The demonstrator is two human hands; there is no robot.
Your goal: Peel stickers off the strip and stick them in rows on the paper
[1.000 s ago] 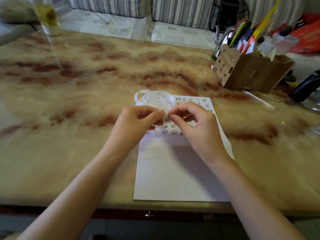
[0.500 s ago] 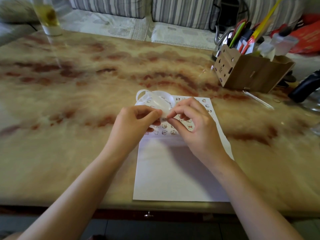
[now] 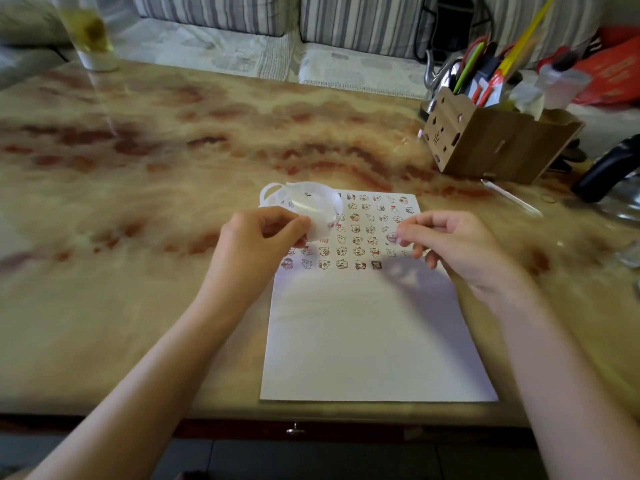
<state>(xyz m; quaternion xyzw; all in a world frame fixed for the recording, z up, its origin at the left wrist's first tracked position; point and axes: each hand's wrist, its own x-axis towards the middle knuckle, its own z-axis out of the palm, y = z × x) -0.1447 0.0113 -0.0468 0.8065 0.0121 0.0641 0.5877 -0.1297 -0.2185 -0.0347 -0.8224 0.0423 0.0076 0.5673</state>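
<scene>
While the marbled table [image 3: 173,168] fills most of the frame, your white paper [image 3: 374,341] lies at lower centre, its near edge just short of the table's front edge. At upper right stands a wooden organizer [image 3: 485,143] stuffed with pens, and at upper left a glass [image 3: 90,32]. Your left hand [image 3: 256,237], fingers curled, pinches the coiled white strip [image 3: 311,202] over the paper's upper left corner. Your right hand [image 3: 457,244], right of centre, holds one sticker [image 3: 392,237] pinched between thumb and forefinger just above the paper. Rows of stickers [image 3: 360,230] cover the paper's upper part; its lower part is bare.
</scene>
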